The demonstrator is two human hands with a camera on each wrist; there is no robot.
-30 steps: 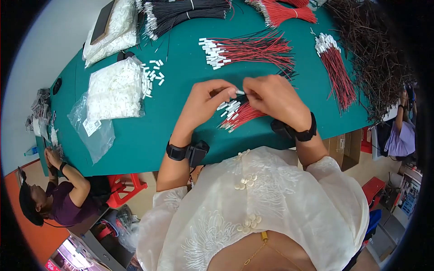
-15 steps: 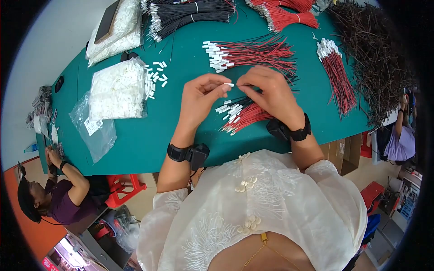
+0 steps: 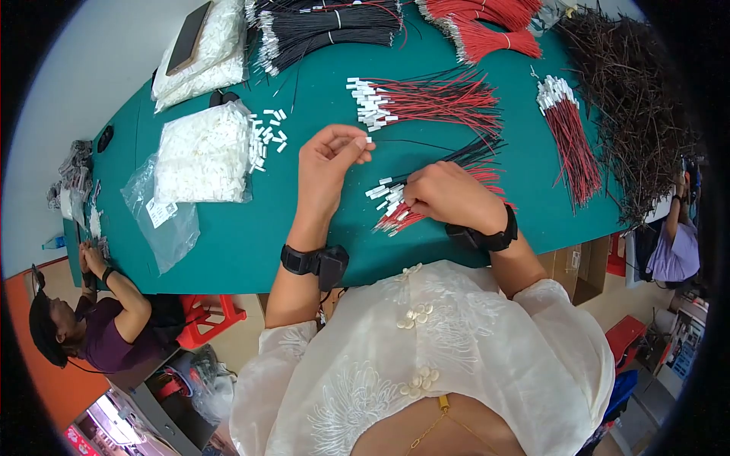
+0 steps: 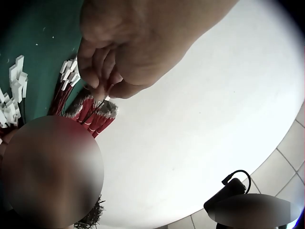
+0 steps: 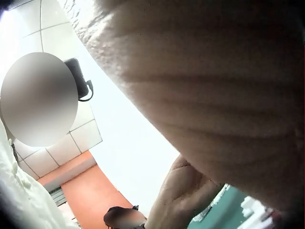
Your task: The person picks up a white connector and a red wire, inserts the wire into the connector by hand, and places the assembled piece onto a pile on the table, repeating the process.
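we see the left hand (image 3: 332, 163) raised just beyond the red wire bundle (image 3: 395, 214), its fingers pinching one small white connector (image 3: 369, 139). the right hand (image 3: 450, 199) rests on that bundle on the surface (image 3: 251, 235), fingers curled around its wires.

Head view down on green table (image 3: 319, 228), wrist views close under left hand (image 4: 138, 43), right hand (image 5: 214, 95), table shared.

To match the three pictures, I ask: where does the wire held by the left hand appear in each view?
Head: wire, pinched by the left hand, just above centre.
Left wrist: wire upper left, under the fingertips.
Right wrist: not in it.
Shared landmark: the green table, in all three views.
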